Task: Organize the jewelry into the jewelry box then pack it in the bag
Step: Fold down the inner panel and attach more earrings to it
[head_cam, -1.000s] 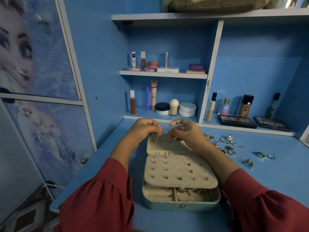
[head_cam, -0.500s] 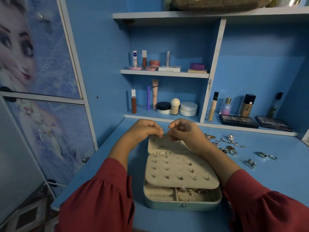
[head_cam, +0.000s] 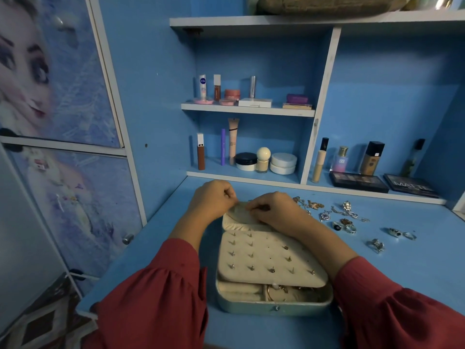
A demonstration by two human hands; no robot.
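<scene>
Jewelry box (head_cam: 274,302) sits open near the front edge of the blue tabletop (head_cam: 402,268), roughly mid-width. Cream earring panel (head_cam: 270,260) lies tilted over the box, studded with small posts; a few gold rings and hoops show in the front compartment under it. Padded cream lid pocket (head_cam: 241,220) stands at the back of the box.

Left hand (head_cam: 214,200) is over the back left corner of the box, fingers curled, fingertips pinched at the top edge of the lid pocket. Right hand (head_cam: 274,210) is just beside it, fingers curled down, pinching at the same edge. What is pinched between them is too small to make out. Both arms wear red sleeves (head_cam: 161,303).

Loose jewelry (head_cam: 339,217) lies scattered on the tabletop right of the box, toward the back: chains and pendants nearest the right hand, several rings (head_cam: 376,245) further toward the right edge, well apart from the box.

Shelves (head_cam: 247,110) at the back edge hold cosmetics bottles, jars and tubes. Two eyeshadow palettes (head_cam: 358,181) lie flat on the low shelf at back right. Cabinet door (head_cam: 70,96) with a cartoon print stands off the left edge.
</scene>
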